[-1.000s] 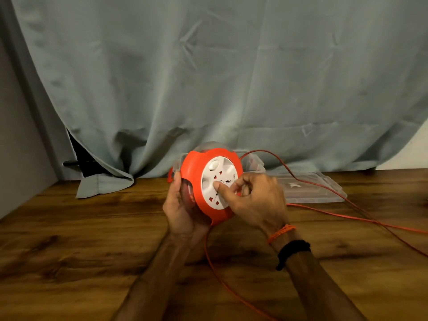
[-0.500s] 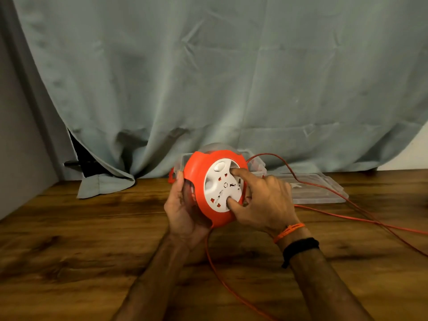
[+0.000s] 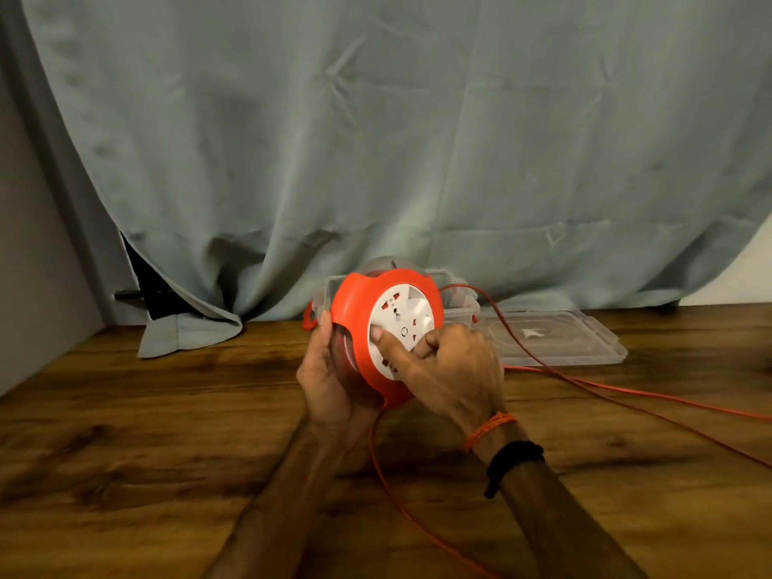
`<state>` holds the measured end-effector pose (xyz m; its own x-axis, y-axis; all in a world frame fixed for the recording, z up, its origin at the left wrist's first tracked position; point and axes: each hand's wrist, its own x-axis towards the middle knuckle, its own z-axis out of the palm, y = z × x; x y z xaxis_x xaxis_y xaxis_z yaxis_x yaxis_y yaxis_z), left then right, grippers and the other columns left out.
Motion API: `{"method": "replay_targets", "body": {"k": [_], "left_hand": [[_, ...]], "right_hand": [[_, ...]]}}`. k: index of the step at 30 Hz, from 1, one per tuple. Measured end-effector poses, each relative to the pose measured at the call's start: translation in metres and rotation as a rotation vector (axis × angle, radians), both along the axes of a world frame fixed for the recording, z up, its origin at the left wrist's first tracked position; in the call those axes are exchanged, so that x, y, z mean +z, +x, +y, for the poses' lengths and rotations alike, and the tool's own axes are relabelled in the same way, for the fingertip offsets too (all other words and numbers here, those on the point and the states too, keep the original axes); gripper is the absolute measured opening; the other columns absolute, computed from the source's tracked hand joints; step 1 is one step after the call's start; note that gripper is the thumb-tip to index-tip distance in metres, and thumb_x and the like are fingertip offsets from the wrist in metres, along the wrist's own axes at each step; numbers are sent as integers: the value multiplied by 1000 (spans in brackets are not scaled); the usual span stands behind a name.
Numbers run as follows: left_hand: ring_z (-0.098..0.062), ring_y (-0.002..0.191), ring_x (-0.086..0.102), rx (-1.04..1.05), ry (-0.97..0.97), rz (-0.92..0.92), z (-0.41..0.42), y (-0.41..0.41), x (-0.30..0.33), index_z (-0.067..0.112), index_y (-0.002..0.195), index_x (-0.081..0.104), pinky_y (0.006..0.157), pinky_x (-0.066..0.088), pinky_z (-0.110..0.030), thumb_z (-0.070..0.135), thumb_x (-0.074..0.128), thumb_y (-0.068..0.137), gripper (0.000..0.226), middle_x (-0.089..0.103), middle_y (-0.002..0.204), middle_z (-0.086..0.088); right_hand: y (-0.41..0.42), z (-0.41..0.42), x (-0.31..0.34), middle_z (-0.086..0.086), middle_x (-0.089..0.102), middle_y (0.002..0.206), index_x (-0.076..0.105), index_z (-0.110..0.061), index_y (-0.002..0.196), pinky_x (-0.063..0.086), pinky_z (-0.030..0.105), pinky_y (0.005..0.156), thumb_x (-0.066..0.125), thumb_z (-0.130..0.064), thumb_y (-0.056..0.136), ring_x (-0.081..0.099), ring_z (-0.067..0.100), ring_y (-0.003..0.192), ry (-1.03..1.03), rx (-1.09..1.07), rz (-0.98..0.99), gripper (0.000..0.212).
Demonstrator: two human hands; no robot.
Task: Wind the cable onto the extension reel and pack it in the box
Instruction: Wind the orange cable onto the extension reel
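The orange extension reel with its white socket face is held upright above the wooden table. My left hand cups the reel's clear back and left edge. My right hand presses fingers onto the white face, thumb at its left rim. The thin orange cable leaves the reel's top right, loops over the table to the right, and another stretch hangs from the reel's bottom toward me. The clear plastic box stands just behind the reel, mostly hidden by it.
The box's clear lid lies flat on the table to the right of the box. A grey-green curtain hangs along the back, its hem bunched on the table at the left. A grey wall closes the left side.
My right hand has turned on the white socket face, its fingers shifting round from the lower right to the left rim, and the face has rotated. The left hand stays put.
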<state>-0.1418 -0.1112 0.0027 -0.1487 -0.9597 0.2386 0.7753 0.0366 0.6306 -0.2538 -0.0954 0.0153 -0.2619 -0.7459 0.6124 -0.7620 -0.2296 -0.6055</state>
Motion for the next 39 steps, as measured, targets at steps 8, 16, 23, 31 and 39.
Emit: {"method": "replay_targets", "body": {"k": [8,16,23,31,39], "left_hand": [[-35,110,69,-79,-32,47,0,4,4,10,123,69,87,58,-49,57,41,87,64,69,124,-20],[-43,130,53,-111,-14,62,-5,5,-2,8,137,58,114,29,-64,60,44,85,74,58,139,-24],[-42,128,56,-50,-29,43,-5,2,-4,9,132,63,112,34,-62,59,46,86,70,60,136,-23],[-40,121,61,16,-38,10,-5,-2,-5,11,126,67,110,39,-59,56,47,85,64,65,129,-23],[-37,109,69,-28,-3,17,-2,2,-1,10,122,71,100,48,-53,58,41,88,66,70,121,-21]], "right_hand": [[-32,4,12,-19,36,52,57,-32,115,53,37,68,60,-45,69,60,20,63,-131,169,339,47],[-31,-1,4,6,69,77,51,-28,132,52,43,76,58,-49,73,64,31,80,-149,84,498,64],[-17,3,-2,2,70,85,67,-23,97,46,35,75,63,-68,56,64,27,85,-153,-79,301,61],[5,8,7,-5,52,41,48,-11,42,44,29,46,59,-78,54,58,15,49,66,-60,-114,69],[-10,3,9,-8,52,41,52,-21,43,48,29,53,56,-80,63,56,8,49,-49,21,-2,63]]}}
